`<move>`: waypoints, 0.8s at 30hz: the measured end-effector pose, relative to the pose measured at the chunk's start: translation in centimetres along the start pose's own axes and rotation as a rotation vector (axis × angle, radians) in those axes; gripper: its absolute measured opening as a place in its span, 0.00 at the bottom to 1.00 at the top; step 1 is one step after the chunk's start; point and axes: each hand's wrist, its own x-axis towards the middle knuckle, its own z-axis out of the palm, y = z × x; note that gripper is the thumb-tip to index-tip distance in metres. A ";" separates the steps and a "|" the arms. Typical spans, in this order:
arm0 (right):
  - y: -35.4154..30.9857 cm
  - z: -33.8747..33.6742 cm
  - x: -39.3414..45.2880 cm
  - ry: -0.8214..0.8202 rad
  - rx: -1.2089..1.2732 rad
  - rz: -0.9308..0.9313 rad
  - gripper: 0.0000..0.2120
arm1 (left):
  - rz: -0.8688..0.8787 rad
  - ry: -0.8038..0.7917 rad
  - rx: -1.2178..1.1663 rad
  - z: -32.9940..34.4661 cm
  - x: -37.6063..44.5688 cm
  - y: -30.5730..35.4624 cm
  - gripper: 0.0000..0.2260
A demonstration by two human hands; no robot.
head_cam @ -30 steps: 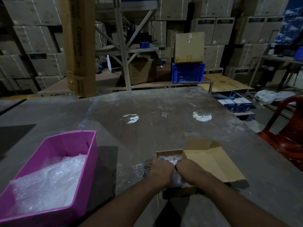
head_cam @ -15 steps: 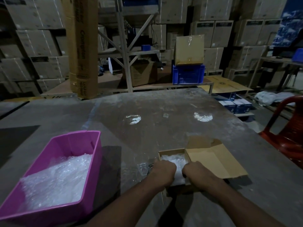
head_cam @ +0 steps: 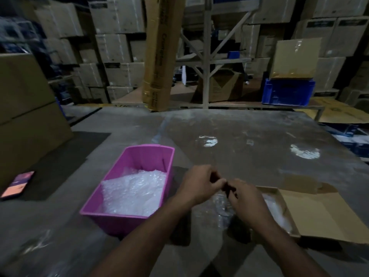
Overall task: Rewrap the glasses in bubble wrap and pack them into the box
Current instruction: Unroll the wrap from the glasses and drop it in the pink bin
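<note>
My left hand (head_cam: pixel 199 183) and my right hand (head_cam: pixel 246 199) meet above the table, just left of the open cardboard box (head_cam: pixel 287 226). Both have curled fingers and pinch a small dark part between them, which looks like the glasses (head_cam: pixel 227 189). Motion blur hides the detail. Something clear and shiny (head_cam: pixel 221 204) hangs or lies right under the hands. White bubble wrap (head_cam: pixel 277 213) lies inside the box, and the box's lid flap (head_cam: pixel 323 214) lies open to the right.
A pink plastic bin (head_cam: pixel 139 156) holding bubble wrap (head_cam: pixel 135 193) stands left of my hands. A lit phone (head_cam: pixel 18 184) lies at the far left, near a large carton (head_cam: pixel 24 108). A blue crate (head_cam: pixel 287 92) and stacked cartons stand beyond the table's far edge.
Both hands have come up out of the box and moved left, now pinching the dark item between them. My view has swung left, bringing the phone and large carton into sight.
</note>
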 end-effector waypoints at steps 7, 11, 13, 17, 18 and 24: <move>-8.2 5.5 2.7 -0.138 0.172 -0.184 0.15 | -0.120 0.251 -0.132 -7.6 -3.0 -7.7 0.07; -13.4 8.6 3.8 -0.198 0.154 -0.289 0.18 | -0.217 0.319 -0.165 -10.4 -5.4 -12.1 0.06; -15.6 10.7 4.4 -0.238 0.141 -0.314 0.16 | -0.254 0.337 -0.159 -11.7 -6.9 -14.1 0.06; -18.9 14.7 5.0 -0.331 0.088 -0.355 0.14 | -0.321 0.348 -0.113 -14.9 -10.6 -19.4 0.06; -19.3 15.4 5.0 -0.345 0.079 -0.372 0.14 | -0.336 0.344 -0.093 -15.7 -11.6 -20.9 0.06; -21.5 18.4 5.4 -0.336 0.086 -0.352 0.15 | -0.461 0.359 -0.090 -19.7 -18.5 -28.8 0.07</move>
